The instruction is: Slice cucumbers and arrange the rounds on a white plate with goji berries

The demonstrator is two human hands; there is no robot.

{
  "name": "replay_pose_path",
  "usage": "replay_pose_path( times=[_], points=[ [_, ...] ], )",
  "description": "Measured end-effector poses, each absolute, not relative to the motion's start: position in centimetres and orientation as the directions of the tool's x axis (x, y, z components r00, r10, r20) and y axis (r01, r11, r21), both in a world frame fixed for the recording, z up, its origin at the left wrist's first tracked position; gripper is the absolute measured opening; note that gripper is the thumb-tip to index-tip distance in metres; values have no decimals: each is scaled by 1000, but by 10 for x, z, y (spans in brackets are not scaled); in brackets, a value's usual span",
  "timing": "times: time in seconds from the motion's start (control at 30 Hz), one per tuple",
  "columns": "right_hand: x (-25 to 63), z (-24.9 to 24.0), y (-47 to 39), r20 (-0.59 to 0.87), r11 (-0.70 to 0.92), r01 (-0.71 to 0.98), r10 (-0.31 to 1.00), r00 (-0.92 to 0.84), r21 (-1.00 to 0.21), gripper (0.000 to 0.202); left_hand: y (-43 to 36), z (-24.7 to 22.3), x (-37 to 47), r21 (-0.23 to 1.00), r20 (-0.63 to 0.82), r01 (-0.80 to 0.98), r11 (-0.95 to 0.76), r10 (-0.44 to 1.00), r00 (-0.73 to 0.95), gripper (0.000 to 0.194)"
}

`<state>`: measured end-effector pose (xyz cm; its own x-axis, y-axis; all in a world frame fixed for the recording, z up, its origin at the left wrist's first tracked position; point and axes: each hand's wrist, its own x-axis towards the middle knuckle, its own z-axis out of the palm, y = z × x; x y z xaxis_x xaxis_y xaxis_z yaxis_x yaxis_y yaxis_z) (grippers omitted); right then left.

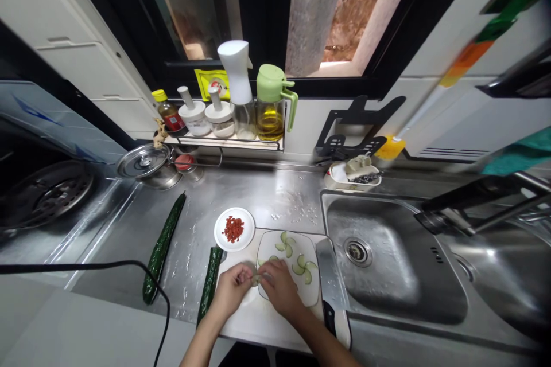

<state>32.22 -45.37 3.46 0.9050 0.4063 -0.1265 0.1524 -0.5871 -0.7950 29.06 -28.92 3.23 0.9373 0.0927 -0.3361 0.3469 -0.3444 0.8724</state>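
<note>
My left hand (235, 289) and my right hand (279, 285) meet over the near left edge of a white plate (312, 295). Fingertips of both are closed on a small piece of cucumber slice (255, 280). On the plate, thin cucumber slices (305, 267) lie fanned in pinwheel shapes; one group is partly hidden behind my right hand. The plate rests on a white cutting board (241, 315). A cleaver (330, 272) with a black handle lies along the board's right side. Left of my left hand is a cut cucumber (210, 281).
A small dish (221, 243) of red berries stands beyond my hands. A whole cucumber (166, 246) lies further left, near a black cable (161, 292). To the right is a steel sink (396, 258). A rack (232, 144) with seasoning jars and an oil bottle (270, 114) runs along the back.
</note>
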Motion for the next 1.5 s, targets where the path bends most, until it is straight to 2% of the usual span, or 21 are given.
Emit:
replay_pose_path(
  times=[0.2, 0.3, 0.4, 0.5, 0.57, 0.67, 0.77, 0.83, 0.97, 1.1, 1.5],
  points=[
    [324, 41, -462, -122, -588, 134, 376, 919, -798, 13, -294, 27, 294, 880, -473, 474, -34, 39, 880, 40],
    [321, 45, -467, -112, -587, 144, 377, 919, -797, 13, -296, 24, 296, 781, -619, 618, 89, -20, 785, 53],
    [318, 48, -469, -96, -583, 166, 392, 915, -795, 13, -300, 23, 297, 639, -737, 738, 216, -105, 668, 57],
    [315, 50, -470, -81, -575, 186, 406, 910, -796, 14, -304, 21, 301, 588, -758, 756, 290, -130, 639, 51],
    [313, 49, -471, -84, -578, 170, 386, 919, -798, 13, -306, 18, 304, 615, -738, 722, 317, -92, 669, 47],
    [310, 45, -472, -125, -618, 79, 279, 952, -782, 11, -308, 12, 310, 682, -686, 654, 327, -20, 727, 49],
    [309, 39, -472, -156, -652, 14, 203, 967, -758, 10, -310, 5, 316, 758, -624, 595, 267, 30, 781, 51],
    [309, 34, -472, -167, -664, 3, 192, 967, -748, 13, -311, 1, 321, 804, -583, 567, 176, 47, 811, 44],
    [313, 26, -471, -193, -704, -19, 169, 967, -710, 22, -314, -1, 331, 855, -494, 503, -128, 98, 864, 25],
    [316, 20, -468, -218, -765, -51, 119, 969, -643, 20, -317, 2, 342, 815, -398, 412, -407, 124, 909, 14],
    [321, 17, -462, -212, -856, -31, 92, 973, -516, 14, -323, 12, 357, 744, -371, 339, -575, 66, 926, 13]
  ],
)
